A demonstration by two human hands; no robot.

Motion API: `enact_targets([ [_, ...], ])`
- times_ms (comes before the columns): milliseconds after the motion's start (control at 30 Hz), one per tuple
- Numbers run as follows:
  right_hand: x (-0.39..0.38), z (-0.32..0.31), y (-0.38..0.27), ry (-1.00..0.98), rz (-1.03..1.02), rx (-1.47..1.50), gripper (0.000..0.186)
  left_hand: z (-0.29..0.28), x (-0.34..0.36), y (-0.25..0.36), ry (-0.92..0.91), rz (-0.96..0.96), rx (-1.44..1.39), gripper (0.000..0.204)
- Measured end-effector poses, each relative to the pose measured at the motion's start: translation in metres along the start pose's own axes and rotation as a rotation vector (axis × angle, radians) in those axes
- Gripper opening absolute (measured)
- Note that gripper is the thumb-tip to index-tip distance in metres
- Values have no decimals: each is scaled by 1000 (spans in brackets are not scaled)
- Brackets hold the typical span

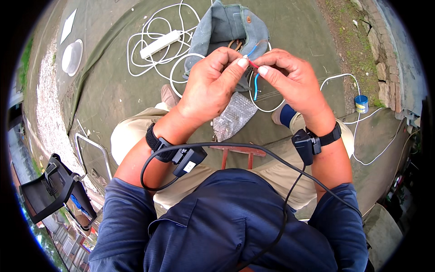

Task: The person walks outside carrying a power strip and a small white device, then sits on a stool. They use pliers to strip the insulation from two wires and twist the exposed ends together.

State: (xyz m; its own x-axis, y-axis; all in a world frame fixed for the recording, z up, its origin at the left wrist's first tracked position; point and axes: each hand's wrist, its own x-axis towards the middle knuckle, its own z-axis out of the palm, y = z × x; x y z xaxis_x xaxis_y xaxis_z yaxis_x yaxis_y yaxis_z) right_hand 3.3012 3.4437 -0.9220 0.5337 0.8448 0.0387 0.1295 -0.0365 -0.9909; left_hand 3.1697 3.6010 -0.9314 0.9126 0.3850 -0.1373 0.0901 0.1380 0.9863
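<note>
Over the ground cloth, both hands meet at the ends of thin insulated wires. My left hand (213,84) is closed, thumb and forefinger pinching a red wire (253,65) at its left end. My right hand (292,81) is closed too, its thumb and forefinger on the same wire's right end. One blue wire (256,86) hangs below the fingertips; another blue piece with a bare copper end (262,41) sticks up above them. The fingers hide how the wires join. Behind the hands stands an open grey-blue cloth bag (213,29) with brownish handles inside.
A white power strip (159,44) lies among white cable loops (136,59) at left. Bubble wrap (233,115) is between my feet. A blue can (361,104) stands at right by more white cable. A black chair (50,188) is at far left. A black cord (253,146) crosses my lap.
</note>
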Motion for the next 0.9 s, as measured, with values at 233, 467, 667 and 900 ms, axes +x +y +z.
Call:
enact_targets([
  [233, 0, 7, -4, 13, -40, -104, 17, 2, 1, -5, 103, 55, -23, 20],
  [467, -1, 16, -2, 28, 305, 455, 15, 6, 0, -3, 105, 64, -64, 20],
  [667, 0, 14, -1, -39, 301, 553, 16, 9, 0, -2, 97, 85, -103, 20],
  [900, 1, -3, -5, 13, 127, 155, 16, 0, 0, 9, 43, 96, 195, 17],
])
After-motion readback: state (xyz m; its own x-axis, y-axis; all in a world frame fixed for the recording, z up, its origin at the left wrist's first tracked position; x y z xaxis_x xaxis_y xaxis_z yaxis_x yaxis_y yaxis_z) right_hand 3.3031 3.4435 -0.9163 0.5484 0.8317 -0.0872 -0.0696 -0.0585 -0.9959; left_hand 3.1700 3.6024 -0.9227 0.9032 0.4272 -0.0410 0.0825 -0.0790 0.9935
